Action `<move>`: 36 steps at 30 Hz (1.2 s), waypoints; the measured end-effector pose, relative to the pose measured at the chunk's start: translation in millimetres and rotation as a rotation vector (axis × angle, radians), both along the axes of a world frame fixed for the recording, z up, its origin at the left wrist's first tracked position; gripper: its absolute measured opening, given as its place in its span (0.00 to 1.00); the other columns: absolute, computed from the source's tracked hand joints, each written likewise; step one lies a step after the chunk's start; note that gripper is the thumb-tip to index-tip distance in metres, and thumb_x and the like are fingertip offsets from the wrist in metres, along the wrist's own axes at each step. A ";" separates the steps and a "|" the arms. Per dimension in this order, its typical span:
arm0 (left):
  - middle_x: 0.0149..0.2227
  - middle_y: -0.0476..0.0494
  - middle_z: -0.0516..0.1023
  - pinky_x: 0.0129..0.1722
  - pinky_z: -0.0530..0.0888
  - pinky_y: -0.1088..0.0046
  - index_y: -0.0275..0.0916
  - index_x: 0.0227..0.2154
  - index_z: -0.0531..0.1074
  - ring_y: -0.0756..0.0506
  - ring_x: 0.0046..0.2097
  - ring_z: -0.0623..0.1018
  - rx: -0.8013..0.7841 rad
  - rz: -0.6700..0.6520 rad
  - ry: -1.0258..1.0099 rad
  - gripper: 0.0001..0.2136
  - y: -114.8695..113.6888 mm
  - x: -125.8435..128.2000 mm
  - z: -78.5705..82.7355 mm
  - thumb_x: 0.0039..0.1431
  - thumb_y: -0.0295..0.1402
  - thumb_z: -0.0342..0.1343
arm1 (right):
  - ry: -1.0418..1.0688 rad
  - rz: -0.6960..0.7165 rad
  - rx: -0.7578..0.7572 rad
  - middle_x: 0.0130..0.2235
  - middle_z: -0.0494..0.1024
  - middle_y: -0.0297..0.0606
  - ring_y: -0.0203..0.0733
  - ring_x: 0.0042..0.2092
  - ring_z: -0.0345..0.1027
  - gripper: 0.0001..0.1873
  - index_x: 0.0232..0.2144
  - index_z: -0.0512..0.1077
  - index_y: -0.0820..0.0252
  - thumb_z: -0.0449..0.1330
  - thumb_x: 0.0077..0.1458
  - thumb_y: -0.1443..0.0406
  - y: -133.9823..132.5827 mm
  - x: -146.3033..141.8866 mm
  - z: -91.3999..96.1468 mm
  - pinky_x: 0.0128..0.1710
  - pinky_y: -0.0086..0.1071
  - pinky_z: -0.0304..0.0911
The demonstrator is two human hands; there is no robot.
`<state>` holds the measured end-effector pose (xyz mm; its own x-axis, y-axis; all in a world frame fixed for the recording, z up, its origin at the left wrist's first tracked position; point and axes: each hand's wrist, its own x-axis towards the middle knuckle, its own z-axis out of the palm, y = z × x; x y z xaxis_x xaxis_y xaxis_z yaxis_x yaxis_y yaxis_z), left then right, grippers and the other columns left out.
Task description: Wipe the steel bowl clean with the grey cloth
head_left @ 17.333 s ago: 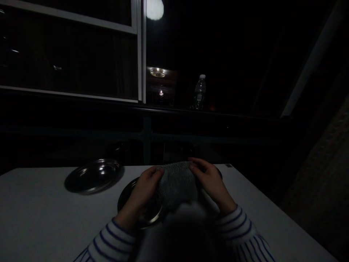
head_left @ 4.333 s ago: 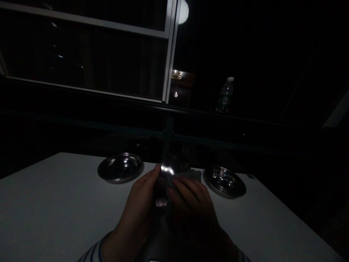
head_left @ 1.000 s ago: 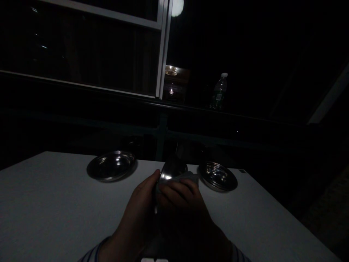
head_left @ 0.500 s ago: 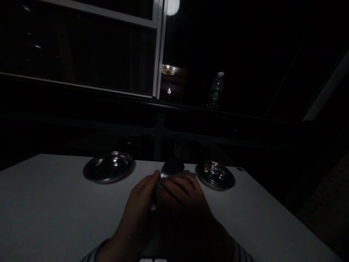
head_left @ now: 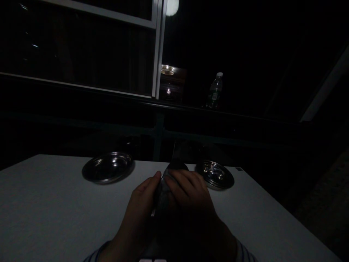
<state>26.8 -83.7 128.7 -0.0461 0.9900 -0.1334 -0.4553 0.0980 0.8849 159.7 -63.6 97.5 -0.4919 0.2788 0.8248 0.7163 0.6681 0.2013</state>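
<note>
Low over the near side of the table, my left hand [head_left: 141, 203] grips the left edge of a dark, shiny metal dish [head_left: 177, 166]. The dish is tilted and mostly covered by my hands, so its full shape is hard to make out. Fingers bent, my right hand [head_left: 188, 193] presses a greyish cloth [head_left: 163, 191] against the dish's face. Only a little of the cloth shows in the gloom. Beyond my left hand lies a round steel dish [head_left: 107, 168]; a second steel dish [head_left: 215, 174] sits just past my right hand.
The white table [head_left: 68, 214] stretches to both sides of my hands. Behind it, a plastic bottle [head_left: 215, 91] with a white cap stands on a dark ledge. A window frame [head_left: 158, 51] rises at the back. The surroundings are very dark.
My right hand has slid slightly up and to the right across the dish with the cloth, which shows less beyond the fingers. My left hand keeps its grip nearly unmoved.
</note>
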 end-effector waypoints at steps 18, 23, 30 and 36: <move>0.20 0.50 0.73 0.25 0.68 0.74 0.38 0.22 0.73 0.47 0.25 0.72 -0.014 0.002 -0.023 0.08 1.2 0.9 -3.2 0.44 0.37 0.60 | -0.031 0.090 -0.025 0.44 0.74 0.39 0.42 0.46 0.61 0.13 0.41 0.70 0.64 0.49 0.59 0.65 -2.2 -0.6 -1.1 0.42 0.38 0.56; 0.19 0.51 0.72 0.24 0.67 0.75 0.39 0.20 0.72 0.49 0.23 0.71 0.030 0.059 0.008 0.07 1.1 -2.7 -2.3 0.43 0.37 0.60 | -0.089 0.169 0.036 0.43 0.75 0.34 0.38 0.46 0.61 0.10 0.41 0.69 0.60 0.51 0.58 0.65 -4.0 -6.2 -4.7 0.45 0.37 0.54; 0.22 0.49 0.75 0.26 0.68 0.73 0.38 0.21 0.73 0.46 0.27 0.74 0.018 0.012 -0.014 0.08 0.5 -0.3 -6.4 0.42 0.37 0.61 | -0.031 0.060 -0.009 0.45 0.73 0.39 0.43 0.47 0.61 0.14 0.42 0.70 0.63 0.48 0.59 0.64 -2.7 4.5 2.2 0.42 0.38 0.55; 0.23 0.51 0.76 0.25 0.68 0.76 0.38 0.24 0.74 0.49 0.26 0.73 0.004 0.015 -0.061 0.08 5.3 -4.5 -6.2 0.43 0.37 0.60 | -0.086 0.157 -0.002 0.42 0.75 0.32 0.38 0.46 0.61 0.11 0.42 0.69 0.59 0.51 0.58 0.64 -5.8 -8.8 -5.2 0.46 0.38 0.53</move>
